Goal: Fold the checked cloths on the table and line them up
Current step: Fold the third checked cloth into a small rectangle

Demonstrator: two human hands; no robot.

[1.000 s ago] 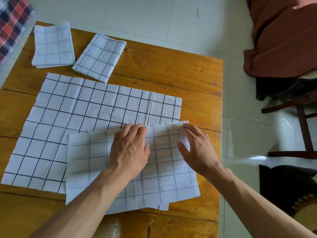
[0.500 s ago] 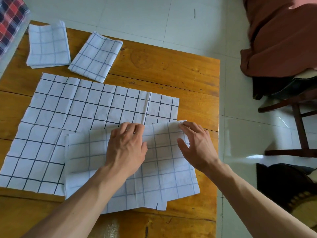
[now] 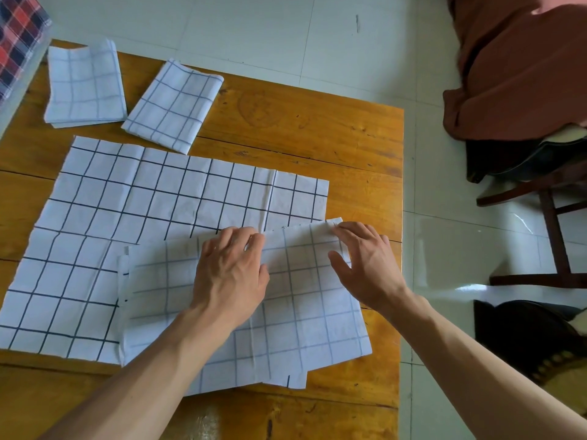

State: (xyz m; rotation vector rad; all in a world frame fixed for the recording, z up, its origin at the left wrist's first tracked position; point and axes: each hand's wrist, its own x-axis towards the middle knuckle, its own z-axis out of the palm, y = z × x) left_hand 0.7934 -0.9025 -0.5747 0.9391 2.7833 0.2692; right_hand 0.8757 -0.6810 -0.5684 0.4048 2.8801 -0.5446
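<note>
- Two folded cloths, one square-on (image 3: 84,85) and one skewed (image 3: 173,104), sit at the far left end of the wooden table (image 3: 317,128), apparently put there as finished pieces to keep the work space free; the skewed one suggests the lining-up is not yet done.
- One large checked cloth (image 3: 143,211) lies spread flat beyond and left of the half-folded cloth (image 3: 305,325), which partly overlaps it near the table's front right corner, close to the person for easy reach.
- Both hands rest on the half-folded cloth's far edge, likely squaring the layers before another fold.
- Left hand (image 3: 232,274) lies palm down, fingers only slightly bent, fingertips pressing the far edge; it grips nothing.
- Right hand (image 3: 365,262) is spread wide, fingertips touching the cloth's far right corner, thumb apart and lifted; whether it pinches the edge cannot be told.
- Red plaid fabric (image 3: 19,36) shows beyond the table's far left corner.
</note>
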